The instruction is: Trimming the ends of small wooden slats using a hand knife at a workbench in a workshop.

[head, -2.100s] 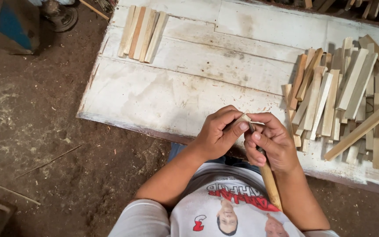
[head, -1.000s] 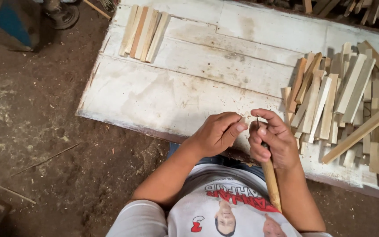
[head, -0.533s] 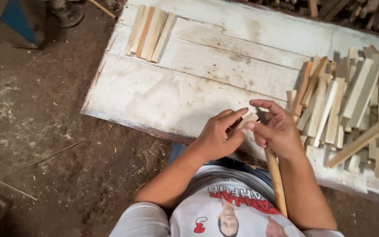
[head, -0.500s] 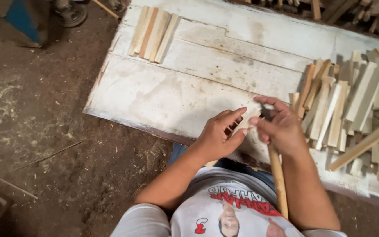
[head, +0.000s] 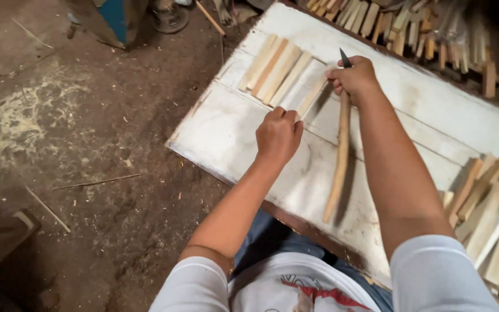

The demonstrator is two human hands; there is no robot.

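Note:
My left hand (head: pixel 278 136) is curled at the near end of a thin pale wooden slat (head: pixel 314 93). The slat lies on the white board (head: pixel 226 127) beside a row of several similar slats (head: pixel 275 69). My right hand (head: pixel 353 78) is farther out and grips a knife by the top of its long wooden handle (head: pixel 341 162). The dark blade tip (head: pixel 345 58) pokes up above my fist, and the handle hangs back toward my body above the board.
A heap of rough wood pieces (head: pixel 489 214) lies on the board's right end. More stacked sticks (head: pixel 423 23) line the far edge. The dirt floor (head: pixel 59 127) on the left is scattered with shavings and sticks. A blue object (head: pixel 114 17) stands at the top left.
Both hands were together close to my body, working a small piece with the knife. Now both arms are stretched out to the far left, and the slat lies next to the row.

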